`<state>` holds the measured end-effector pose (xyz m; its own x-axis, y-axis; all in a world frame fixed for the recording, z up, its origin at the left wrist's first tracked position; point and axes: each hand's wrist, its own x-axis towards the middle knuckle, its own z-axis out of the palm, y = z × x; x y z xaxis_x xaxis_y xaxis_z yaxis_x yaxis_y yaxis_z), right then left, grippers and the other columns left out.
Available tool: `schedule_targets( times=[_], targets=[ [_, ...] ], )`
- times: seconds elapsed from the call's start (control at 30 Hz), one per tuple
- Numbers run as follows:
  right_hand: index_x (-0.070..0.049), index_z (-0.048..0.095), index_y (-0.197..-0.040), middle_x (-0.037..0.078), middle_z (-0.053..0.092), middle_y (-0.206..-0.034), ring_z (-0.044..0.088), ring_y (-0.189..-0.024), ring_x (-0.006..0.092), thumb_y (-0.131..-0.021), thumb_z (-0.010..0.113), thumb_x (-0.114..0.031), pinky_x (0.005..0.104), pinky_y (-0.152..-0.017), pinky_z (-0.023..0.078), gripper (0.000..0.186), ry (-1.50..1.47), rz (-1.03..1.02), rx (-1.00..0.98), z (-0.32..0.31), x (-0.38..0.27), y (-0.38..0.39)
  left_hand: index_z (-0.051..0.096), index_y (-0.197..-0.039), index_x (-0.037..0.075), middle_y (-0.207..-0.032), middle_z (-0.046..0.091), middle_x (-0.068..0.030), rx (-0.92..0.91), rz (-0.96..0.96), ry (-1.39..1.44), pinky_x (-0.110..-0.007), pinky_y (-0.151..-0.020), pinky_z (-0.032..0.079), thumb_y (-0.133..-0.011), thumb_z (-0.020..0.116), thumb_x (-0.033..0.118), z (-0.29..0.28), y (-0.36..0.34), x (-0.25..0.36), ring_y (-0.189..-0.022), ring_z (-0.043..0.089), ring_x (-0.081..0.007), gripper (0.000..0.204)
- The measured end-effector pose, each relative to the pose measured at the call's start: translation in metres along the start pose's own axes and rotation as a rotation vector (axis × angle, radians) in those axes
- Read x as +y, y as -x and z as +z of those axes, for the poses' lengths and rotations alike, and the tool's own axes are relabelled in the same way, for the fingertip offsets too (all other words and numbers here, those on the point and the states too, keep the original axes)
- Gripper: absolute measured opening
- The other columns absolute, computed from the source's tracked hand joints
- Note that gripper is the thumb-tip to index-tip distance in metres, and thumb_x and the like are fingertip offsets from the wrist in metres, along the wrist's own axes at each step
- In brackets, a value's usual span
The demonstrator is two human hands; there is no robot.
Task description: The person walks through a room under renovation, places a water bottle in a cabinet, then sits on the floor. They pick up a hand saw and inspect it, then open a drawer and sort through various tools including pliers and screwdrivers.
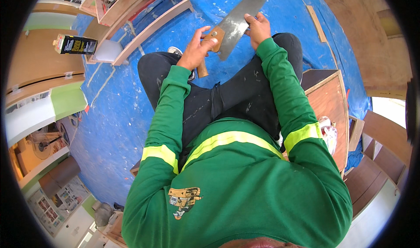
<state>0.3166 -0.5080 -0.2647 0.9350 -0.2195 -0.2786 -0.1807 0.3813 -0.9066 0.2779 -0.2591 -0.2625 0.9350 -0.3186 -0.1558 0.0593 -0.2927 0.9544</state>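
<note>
Left hand (195, 51) wraps the saw (236, 23) handle; right hand (258, 28) pinches the blade (steadying it); next, probably a firmer, careful grip.

Saw (238, 18) tip cut off by top edge. Handle mostly hidden under left hand (196, 51). Right hand (258, 27) fingers hidden behind blade.
</note>
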Motion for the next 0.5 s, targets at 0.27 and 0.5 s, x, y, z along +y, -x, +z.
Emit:
schedule_targets(
  times=[0.27,0.5],
  targets=[
    [-0.002,0.059,-0.123,0.012,0.069,-0.110,0.071,-0.091,0.0250,-0.099,0.064,-0.011,0.0430,-0.073,0.061,0.026,-0.003,-0.024,0.111,-0.003,-0.002,-0.007,0.044,-0.153,0.009,-0.134,0.051,-0.0196,0.019,0.346,-0.457,-0.046,-0.106,0.050,-0.080,0.085,0.021,0.016,0.009,0.007,-0.125,0.058,-0.0391,0.085],
    [-0.001,0.058,-0.129,0.013,0.068,-0.113,0.070,-0.098,0.0241,-0.102,0.065,-0.022,0.0415,-0.078,0.060,0.035,0.025,-0.144,-0.033,0.006,-0.010,0.004,0.049,-0.147,0.002,-0.129,0.057,-0.0230,0.114,0.347,-0.459,-0.044,-0.101,0.052,-0.085,0.078,0.016,0.018,0.006,-0.008,-0.117,0.062,-0.0402,0.070]
  ],
)
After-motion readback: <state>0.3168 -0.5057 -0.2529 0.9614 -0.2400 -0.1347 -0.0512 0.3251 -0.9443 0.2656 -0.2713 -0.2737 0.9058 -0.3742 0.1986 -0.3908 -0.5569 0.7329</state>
